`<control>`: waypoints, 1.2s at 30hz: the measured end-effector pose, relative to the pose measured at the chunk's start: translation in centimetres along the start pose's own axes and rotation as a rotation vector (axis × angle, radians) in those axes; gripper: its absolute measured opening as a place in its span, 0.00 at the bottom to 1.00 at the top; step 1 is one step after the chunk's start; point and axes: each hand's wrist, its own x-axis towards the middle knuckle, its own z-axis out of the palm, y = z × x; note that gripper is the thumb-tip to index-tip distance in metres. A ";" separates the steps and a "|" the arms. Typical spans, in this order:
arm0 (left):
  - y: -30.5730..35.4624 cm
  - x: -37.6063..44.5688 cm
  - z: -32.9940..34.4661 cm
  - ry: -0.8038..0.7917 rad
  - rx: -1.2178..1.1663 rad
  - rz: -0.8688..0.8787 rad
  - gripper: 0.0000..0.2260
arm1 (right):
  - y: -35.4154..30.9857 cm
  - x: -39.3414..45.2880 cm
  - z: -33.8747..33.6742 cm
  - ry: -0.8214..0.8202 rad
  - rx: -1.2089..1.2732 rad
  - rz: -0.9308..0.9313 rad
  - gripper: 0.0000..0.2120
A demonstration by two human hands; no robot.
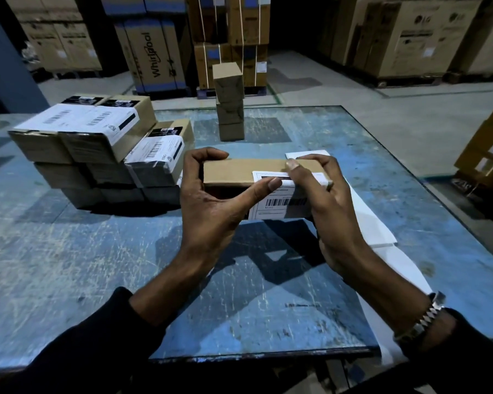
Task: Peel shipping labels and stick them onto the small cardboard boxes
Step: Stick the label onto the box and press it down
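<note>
Gripping small box (239, 172) with both hands (208, 200) (333, 200), thumbs smoothing label (279, 206) over near edge, apparently; next, stacking left on labelled pile (97, 146).

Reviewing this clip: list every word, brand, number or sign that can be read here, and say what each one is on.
"Whirlpool": printed sideways on the tall blue-and-brown carton on the floor behind the table.
"LG" logo: on the big carton at the far right.
Shipping label on the small box held in both hands: barcode visible, print too small to read.
Labels on the stacked boxes at left: barcodes only, text blurred.
</note>
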 end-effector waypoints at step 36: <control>0.1 1.1 0.0 0.271 0.111 0.007 0.11 | -0.2 -1.6 1.0 0.137 -0.076 -0.183 0.11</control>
